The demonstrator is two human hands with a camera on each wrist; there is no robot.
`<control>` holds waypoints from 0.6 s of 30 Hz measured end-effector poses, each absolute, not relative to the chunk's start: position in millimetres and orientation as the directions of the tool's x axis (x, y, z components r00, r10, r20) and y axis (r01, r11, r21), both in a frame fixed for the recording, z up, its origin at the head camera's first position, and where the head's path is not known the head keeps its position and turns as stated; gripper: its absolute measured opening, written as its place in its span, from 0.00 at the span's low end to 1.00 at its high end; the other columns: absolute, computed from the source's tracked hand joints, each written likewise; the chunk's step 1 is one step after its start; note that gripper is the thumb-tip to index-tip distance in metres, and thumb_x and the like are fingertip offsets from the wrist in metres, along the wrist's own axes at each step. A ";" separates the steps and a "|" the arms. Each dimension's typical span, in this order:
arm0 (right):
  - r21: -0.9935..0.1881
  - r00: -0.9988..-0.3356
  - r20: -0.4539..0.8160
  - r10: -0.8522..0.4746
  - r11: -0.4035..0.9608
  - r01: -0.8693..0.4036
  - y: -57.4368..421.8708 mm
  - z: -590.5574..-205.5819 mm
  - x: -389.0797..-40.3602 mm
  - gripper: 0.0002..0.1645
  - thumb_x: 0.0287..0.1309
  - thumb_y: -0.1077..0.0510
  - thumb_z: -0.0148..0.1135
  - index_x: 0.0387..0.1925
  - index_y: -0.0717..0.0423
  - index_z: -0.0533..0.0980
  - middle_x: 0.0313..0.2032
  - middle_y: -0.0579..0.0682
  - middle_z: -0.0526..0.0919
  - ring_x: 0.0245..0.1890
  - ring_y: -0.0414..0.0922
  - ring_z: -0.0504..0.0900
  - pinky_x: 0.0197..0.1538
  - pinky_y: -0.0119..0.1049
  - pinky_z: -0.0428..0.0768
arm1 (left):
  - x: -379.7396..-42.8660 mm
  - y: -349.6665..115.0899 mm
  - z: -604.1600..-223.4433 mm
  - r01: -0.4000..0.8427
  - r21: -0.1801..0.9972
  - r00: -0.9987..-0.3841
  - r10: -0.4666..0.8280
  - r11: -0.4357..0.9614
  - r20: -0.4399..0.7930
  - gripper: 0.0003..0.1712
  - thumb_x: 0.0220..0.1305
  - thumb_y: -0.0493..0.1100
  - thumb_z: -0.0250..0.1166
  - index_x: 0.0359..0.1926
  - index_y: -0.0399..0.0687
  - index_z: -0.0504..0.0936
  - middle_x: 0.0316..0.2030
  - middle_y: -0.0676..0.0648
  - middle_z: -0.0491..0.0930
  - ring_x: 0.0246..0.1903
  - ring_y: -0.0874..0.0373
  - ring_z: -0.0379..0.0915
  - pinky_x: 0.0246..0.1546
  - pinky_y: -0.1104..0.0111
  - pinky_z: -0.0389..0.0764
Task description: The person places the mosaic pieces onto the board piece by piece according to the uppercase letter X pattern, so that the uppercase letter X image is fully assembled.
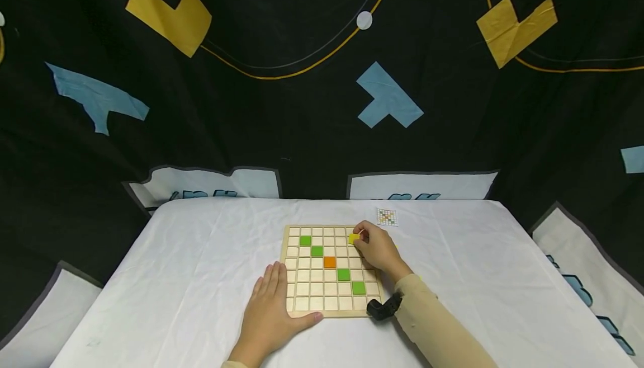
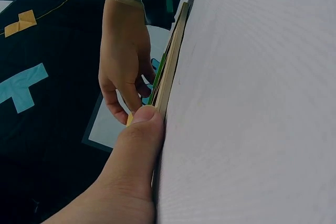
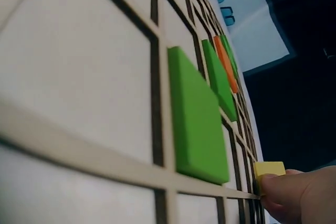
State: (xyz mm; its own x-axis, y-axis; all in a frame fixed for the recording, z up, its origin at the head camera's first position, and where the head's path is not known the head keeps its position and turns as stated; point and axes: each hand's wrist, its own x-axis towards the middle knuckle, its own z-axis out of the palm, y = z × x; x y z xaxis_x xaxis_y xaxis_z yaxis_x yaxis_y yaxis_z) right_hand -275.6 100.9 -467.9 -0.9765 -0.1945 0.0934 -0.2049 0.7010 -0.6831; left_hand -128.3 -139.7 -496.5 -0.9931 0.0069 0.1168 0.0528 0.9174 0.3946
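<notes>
A wooden grid board (image 1: 316, 304) lies flat on the white-covered table. Green tiles (image 1: 344, 274) and one orange tile (image 1: 329, 262) sit in its cells along a diagonal. My right hand (image 1: 377, 248) pinches a yellow tile (image 1: 354, 238) between thumb and fingers over the board's far right part. In the right wrist view the yellow tile (image 3: 270, 168) stands up from the grid at the fingertips. My left hand (image 1: 271, 306) rests at the board's near left corner, fingers straight along the left edge, thumb on the front edge.
A small card with a coloured grid pattern (image 1: 387, 217) lies beyond the board's far right corner. A white cloth (image 1: 201, 278) covers the table. Behind it hangs a black curtain (image 1: 282, 122) with yellow and blue shapes. A black wrist camera (image 1: 384, 306) overlaps the board's near right corner.
</notes>
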 end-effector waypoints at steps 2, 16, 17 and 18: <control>-0.671 -0.975 0.098 -0.199 0.710 -0.212 100.9 -468.7 -276.9 0.08 0.64 0.59 0.65 0.44 0.47 0.77 0.31 0.45 0.75 0.27 0.42 0.70 0.36 0.37 0.70 | -129.2 -139.1 -496.1 0.051 0.398 -0.994 0.006 0.916 0.113 0.81 0.38 0.91 0.55 0.76 0.34 0.50 0.78 0.37 0.48 0.78 0.42 0.41 0.78 0.49 0.48; -0.638 -0.973 0.128 -0.192 0.735 -0.229 100.7 -468.2 -275.6 0.10 0.62 0.58 0.66 0.46 0.48 0.81 0.37 0.47 0.78 0.36 0.44 0.76 0.44 0.43 0.77 | -128.6 -140.0 -495.9 0.066 0.391 -0.992 0.017 0.918 0.128 0.80 0.39 0.90 0.55 0.77 0.34 0.49 0.78 0.37 0.48 0.78 0.42 0.42 0.78 0.49 0.48; -0.639 -0.972 0.127 -0.197 0.734 -0.232 100.6 -468.7 -275.4 0.10 0.63 0.57 0.66 0.46 0.49 0.81 0.38 0.47 0.78 0.36 0.44 0.76 0.44 0.43 0.78 | -128.2 -140.2 -496.0 0.063 0.392 -0.992 0.015 0.918 0.125 0.80 0.39 0.90 0.55 0.77 0.34 0.49 0.78 0.37 0.48 0.78 0.42 0.41 0.78 0.49 0.48; -0.640 -0.971 0.122 -0.205 0.732 -0.235 100.3 -469.3 -275.3 0.10 0.63 0.57 0.66 0.47 0.49 0.81 0.38 0.47 0.78 0.37 0.44 0.76 0.44 0.43 0.78 | -127.6 -140.4 -496.1 0.059 0.392 -0.992 0.011 0.918 0.123 0.80 0.39 0.90 0.55 0.77 0.34 0.49 0.78 0.37 0.48 0.78 0.42 0.41 0.78 0.49 0.48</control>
State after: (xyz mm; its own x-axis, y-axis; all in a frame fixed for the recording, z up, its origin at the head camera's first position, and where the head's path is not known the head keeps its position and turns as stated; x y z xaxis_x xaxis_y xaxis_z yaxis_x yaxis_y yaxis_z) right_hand -275.3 100.3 -469.3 -0.9712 -0.2046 0.1222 -0.2347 0.7317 -0.6399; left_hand -127.6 -140.4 -496.1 -0.9923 0.0110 0.1231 0.0589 0.9180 0.3923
